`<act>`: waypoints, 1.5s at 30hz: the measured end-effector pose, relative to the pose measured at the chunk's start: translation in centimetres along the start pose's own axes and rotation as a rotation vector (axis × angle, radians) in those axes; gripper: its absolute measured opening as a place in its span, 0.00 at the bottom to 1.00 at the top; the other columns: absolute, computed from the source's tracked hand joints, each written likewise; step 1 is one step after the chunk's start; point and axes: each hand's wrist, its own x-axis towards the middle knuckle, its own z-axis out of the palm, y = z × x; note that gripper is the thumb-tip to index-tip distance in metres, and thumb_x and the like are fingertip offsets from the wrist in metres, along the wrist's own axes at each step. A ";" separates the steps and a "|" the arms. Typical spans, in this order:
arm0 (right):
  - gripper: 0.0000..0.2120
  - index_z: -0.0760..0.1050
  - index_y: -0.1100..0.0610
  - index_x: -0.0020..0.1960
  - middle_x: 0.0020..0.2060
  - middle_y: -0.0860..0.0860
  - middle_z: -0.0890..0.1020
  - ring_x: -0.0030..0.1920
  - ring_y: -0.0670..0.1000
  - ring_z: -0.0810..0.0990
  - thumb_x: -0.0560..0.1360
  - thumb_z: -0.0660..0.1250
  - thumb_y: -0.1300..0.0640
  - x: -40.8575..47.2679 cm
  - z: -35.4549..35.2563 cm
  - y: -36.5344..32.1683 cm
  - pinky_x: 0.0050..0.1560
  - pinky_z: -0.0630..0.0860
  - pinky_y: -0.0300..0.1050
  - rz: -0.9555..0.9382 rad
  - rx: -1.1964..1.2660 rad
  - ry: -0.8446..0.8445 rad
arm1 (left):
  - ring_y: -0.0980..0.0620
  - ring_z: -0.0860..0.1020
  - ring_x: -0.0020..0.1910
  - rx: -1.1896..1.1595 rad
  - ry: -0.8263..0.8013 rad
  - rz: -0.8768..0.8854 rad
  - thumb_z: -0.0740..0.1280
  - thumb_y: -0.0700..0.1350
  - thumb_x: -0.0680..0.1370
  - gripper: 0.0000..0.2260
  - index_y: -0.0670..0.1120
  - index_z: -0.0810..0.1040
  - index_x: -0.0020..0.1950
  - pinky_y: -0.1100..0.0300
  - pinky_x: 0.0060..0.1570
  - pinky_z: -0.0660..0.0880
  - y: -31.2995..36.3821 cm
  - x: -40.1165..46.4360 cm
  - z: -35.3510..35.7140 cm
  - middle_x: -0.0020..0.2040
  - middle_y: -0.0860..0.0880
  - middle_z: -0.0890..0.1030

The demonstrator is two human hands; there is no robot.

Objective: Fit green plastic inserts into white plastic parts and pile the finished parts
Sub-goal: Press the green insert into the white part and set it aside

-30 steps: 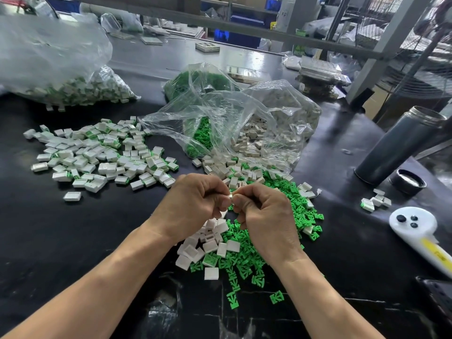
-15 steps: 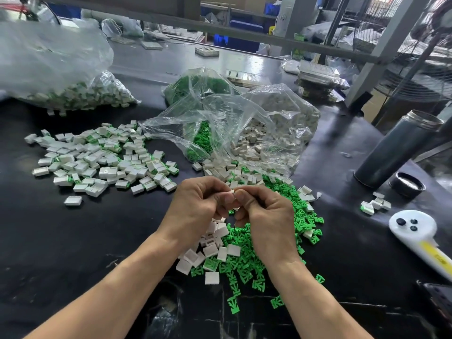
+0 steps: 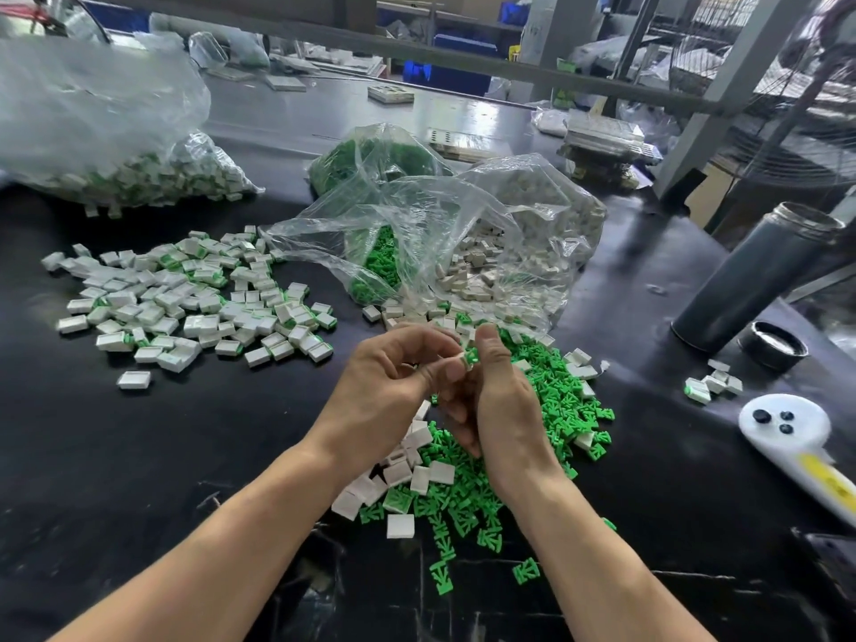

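Left hand [image 3: 389, 386] pinching small white plastic part [image 3: 456, 363], right hand [image 3: 500, 400] pinching green plastic insert [image 3: 472, 356]. Best to line up squarely, then press till flush. Then onto finished pile [image 3: 185, 298] left of clear bag [image 3: 417, 243].

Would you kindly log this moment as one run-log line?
step: fitting insert | left hand: pinches white part | right hand: pinches green insert | finished pile: left on table | seated: cannot tell

I see bright green inserts [image 3: 546, 410] strewn over my glossy black table [image 3: 185, 456], white parts [image 3: 398, 474] among them, a white-and-green finished pile [image 3: 194, 298], and a dark grey flask [image 3: 755, 280].
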 end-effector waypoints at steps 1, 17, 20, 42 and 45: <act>0.31 0.83 0.43 0.32 0.24 0.44 0.73 0.24 0.44 0.70 0.81 0.51 0.32 0.0 0.1 0.0 0.24 0.67 0.35 -0.010 0.016 0.002 | 0.38 0.83 0.48 -0.010 -0.002 -0.010 0.73 0.41 0.75 0.07 0.38 0.83 0.49 0.41 0.51 0.83 0.0 0.0 0.1 0.53 0.40 0.84; 0.26 0.82 0.46 0.35 0.25 0.50 0.76 0.29 0.51 0.76 0.79 0.49 0.42 1.0 0.9 1.1 0.29 0.74 0.51 -0.160 -0.125 0.168 | 0.41 0.84 0.50 -0.087 0.006 -0.075 0.72 0.34 0.77 0.04 0.39 0.84 0.50 0.53 0.50 0.82 0.4 -0.4 0.7 0.52 0.37 0.85; 0.28 0.83 0.57 0.40 0.31 0.58 0.82 0.31 0.54 0.80 0.79 0.49 0.44 1.0 1.0 1.4 0.28 0.74 0.49 -0.191 -0.158 0.189 | 0.41 0.84 0.54 -0.113 0.005 -0.079 0.72 0.34 0.77 0.04 0.39 0.85 0.51 0.53 0.53 0.82 0.5 -0.8 0.9 0.52 0.43 0.87; 0.29 0.80 0.45 0.30 0.23 0.48 0.76 0.27 0.46 0.75 0.80 0.48 0.41 1.4 0.4 1.9 0.32 0.72 0.47 -0.148 -0.175 0.151 | 0.47 0.86 0.46 0.077 0.003 -0.062 0.74 0.39 0.78 0.03 0.44 0.85 0.50 0.63 0.43 0.81 0.4 -0.7 0.6 0.49 0.48 0.87; 0.29 0.82 0.45 0.32 0.24 0.47 0.78 0.26 0.44 0.76 0.82 0.49 0.44 1.2 0.5 1.8 0.29 0.72 0.43 -0.188 -0.180 0.169 | 0.47 0.86 0.48 0.082 0.009 -0.057 0.74 0.40 0.78 0.03 0.45 0.86 0.50 0.61 0.44 0.82 0.4 -0.7 0.7 0.50 0.49 0.87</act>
